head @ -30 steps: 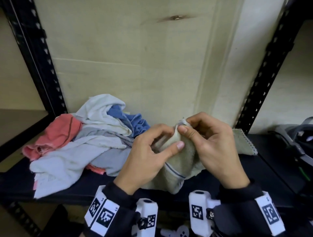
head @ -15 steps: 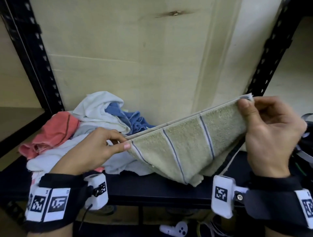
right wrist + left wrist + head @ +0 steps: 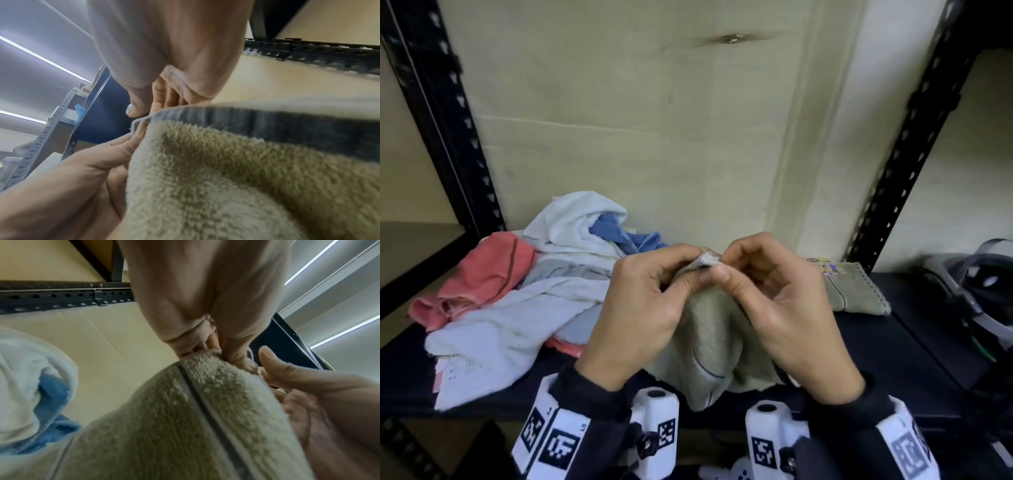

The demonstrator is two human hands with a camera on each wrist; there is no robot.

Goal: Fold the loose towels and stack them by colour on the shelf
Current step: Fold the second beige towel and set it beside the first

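Both hands meet above the shelf (image 3: 876,346): the left hand (image 3: 643,308) and right hand (image 3: 784,308) pinch the olive towel's (image 3: 709,346) top corners together, cloth hanging below.

Loose towel heap (image 3: 524,291) left of folded towel (image 3: 856,291)

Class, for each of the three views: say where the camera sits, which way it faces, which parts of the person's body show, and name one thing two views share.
Head: worn on the head, faces forward and down at the shelf; shows the left hand, right hand and both sleeves.
Left wrist: under the left hand, faces up along it at the beige towel; both hands show.
Right wrist: under the right hand, faces up along it at the same towel; both hands show.
Shared: all three show both hands pinching that towel's top edge.
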